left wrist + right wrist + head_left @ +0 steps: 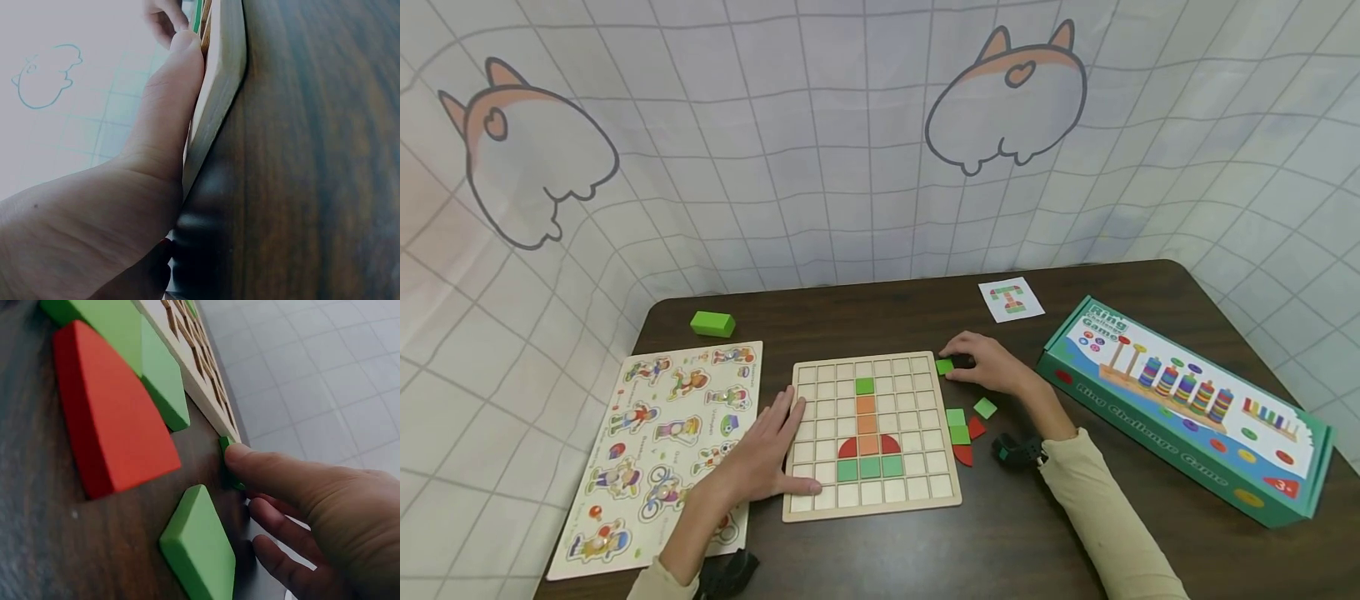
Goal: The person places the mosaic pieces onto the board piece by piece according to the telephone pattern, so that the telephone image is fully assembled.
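A wooden grid board (pixel 872 512) lies on the dark table, with green squares, orange squares (pixel 867 425) and two red quarter-round pieces (pixel 891 445) set in its cells. Along the board's left edge rests my left hand (pixel 763 454), fingers extended and thumb over the lower left corner. At the upper right corner my right hand (pixel 988 364) pinches a green square tile (pixel 944 367) between thumb and fingers. In the right wrist view the thumb (pixel 269 465) covers part of that tile, close to the board's rim. Loose green tiles (pixel 201 547) and red quarter-round pieces (pixel 115 412) lie nearby.
A picture card (pixel 1011 300) with a coloured block pattern lies at the back right. The green Ring Challenge Game box (pixel 1187 408) stands on the right. To the left are a picture puzzle board (pixel 658 450) and a green block (pixel 712 324).
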### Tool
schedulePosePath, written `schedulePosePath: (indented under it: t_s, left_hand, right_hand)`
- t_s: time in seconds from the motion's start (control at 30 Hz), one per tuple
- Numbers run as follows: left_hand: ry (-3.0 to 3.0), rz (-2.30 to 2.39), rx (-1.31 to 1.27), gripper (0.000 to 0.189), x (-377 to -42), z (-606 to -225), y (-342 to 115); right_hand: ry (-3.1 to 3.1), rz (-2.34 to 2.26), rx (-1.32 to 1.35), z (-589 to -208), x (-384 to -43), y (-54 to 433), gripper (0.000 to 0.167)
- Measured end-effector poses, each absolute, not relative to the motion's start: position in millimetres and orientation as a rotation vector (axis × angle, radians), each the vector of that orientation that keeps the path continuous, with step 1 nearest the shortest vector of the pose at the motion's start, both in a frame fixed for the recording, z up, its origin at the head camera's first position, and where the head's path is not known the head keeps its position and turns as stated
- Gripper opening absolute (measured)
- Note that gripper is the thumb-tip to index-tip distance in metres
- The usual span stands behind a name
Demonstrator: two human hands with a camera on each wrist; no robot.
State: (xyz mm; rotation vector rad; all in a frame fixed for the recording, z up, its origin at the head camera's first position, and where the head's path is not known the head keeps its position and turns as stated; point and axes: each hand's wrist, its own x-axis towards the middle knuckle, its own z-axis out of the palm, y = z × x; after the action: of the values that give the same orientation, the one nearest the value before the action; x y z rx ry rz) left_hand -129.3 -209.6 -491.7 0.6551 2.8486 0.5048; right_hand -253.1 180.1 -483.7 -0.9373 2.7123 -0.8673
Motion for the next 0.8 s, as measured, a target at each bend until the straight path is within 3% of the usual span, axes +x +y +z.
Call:
schedulePosePath:
  t_s: [0.53, 0.8]
  left_hand:
    - [2.835, 0.503, 0.637, 0.127, -129, -490, -208]
    - [2.831, 0.503, 0.637, 0.126, -128, -488, -208]
  right_hand:
    - [2.780, -0.989, -1.044, -471, -253, 180, 0.024]
    - [2.731, -0.904, -1.148, -463, -243, 157, 0.022]
